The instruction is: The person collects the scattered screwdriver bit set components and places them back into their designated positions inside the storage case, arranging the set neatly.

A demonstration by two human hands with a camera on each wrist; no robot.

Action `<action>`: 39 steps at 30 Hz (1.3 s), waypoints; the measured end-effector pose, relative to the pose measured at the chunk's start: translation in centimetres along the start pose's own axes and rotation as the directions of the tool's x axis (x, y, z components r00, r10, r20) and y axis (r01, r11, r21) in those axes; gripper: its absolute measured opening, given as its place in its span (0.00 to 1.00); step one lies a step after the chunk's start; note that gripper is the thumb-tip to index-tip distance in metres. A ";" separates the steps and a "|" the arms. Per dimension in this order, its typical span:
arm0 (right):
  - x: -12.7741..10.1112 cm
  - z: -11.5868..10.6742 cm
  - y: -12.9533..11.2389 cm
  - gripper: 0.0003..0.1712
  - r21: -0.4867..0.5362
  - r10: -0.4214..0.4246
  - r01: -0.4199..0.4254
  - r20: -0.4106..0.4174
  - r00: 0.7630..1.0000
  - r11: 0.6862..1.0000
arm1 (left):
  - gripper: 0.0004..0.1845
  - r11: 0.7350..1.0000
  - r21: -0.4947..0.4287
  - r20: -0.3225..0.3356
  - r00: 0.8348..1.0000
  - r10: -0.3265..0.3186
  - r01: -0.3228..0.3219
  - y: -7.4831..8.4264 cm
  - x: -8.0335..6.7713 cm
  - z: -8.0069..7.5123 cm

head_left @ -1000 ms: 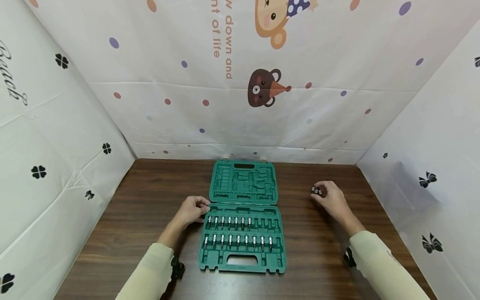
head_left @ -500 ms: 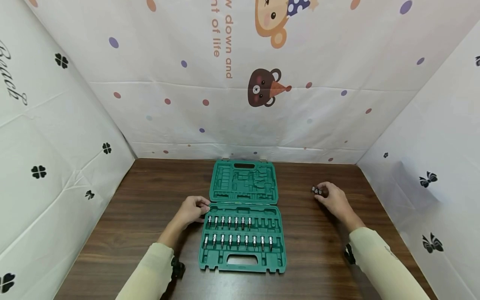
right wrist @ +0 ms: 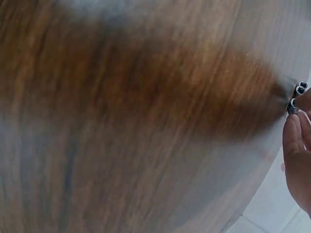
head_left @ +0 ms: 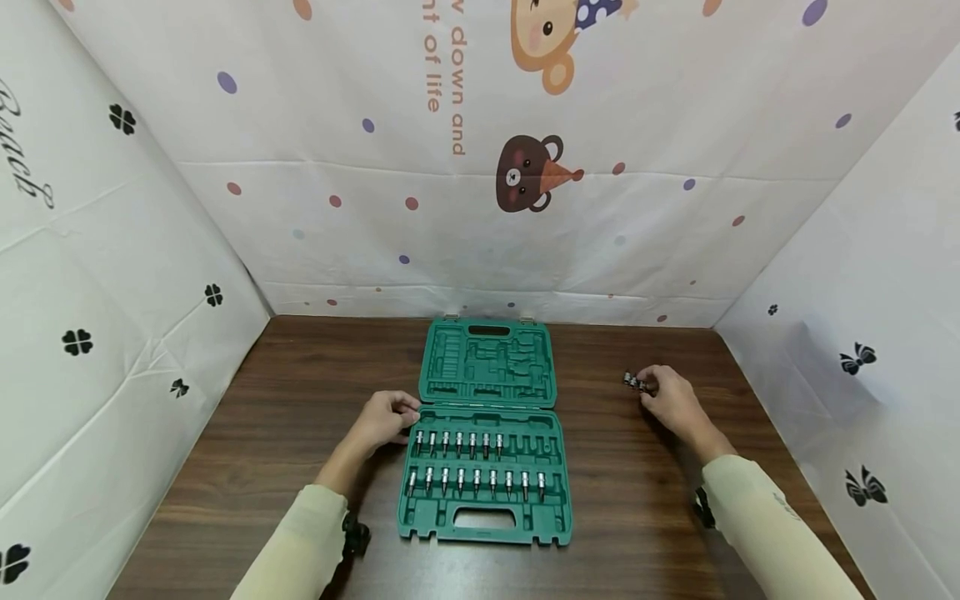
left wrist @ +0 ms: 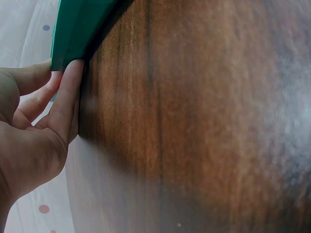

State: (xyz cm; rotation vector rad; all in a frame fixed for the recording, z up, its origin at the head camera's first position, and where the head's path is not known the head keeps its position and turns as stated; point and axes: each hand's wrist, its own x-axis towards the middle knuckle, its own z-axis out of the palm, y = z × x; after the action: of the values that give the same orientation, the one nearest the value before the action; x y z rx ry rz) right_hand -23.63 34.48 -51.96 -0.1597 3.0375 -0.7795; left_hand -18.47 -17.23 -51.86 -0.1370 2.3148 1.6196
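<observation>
An open green plastic tool case lies on the table, with two rows of chrome bit sockets set in its near half. My left hand grips the case's left edge near the hinge. In the left wrist view, thumb and fingers of the left hand lie on either side of the green corner. At the right, my right hand pinches one of a few loose bit sockets standing close together on the table. The right wrist view shows the pinched socket between thumb and fingers, partly hidden.
The case's lid lies folded back behind it, its moulded slots bare. Several slots at the right of the upper row hold nothing. White printed sheets wall the brown wooden table at the back and sides.
My right hand has shifted slightly right and towards me, and its fingers have closed in at the near end of the loose sockets. The left hand and the case have stayed still.
</observation>
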 end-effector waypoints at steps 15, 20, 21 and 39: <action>-0.2 -0.1 0.2 0.07 -0.181 -0.073 0.066 -0.031 0.997 0.981 | 0.09 1.000 -0.005 0.002 1.000 0.002 -0.002 -0.2 0.2 -0.1; -0.2 -0.3 0.3 0.06 -0.206 -0.105 0.095 -0.037 0.994 0.974 | 0.09 1.000 -0.005 0.002 1.000 0.003 -0.003 -0.3 0.3 -0.1; -0.2 -0.3 0.3 0.06 -0.207 -0.110 0.100 -0.037 0.993 0.973 | 0.09 1.000 -0.004 0.002 1.000 0.003 -0.003 -0.3 0.3 -0.1; 0.1 -0.1 0.5 0.04 -0.134 -0.078 0.076 -0.011 0.997 0.988 | 0.09 1.000 -0.009 0.009 1.000 0.004 -0.003 -0.2 0.3 -0.1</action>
State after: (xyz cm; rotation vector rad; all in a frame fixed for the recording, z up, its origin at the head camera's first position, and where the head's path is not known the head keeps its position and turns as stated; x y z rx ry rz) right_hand -23.75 34.95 -52.10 -0.2744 3.1164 -0.5829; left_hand -18.72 -17.41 -52.14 -0.1279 2.3028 1.6295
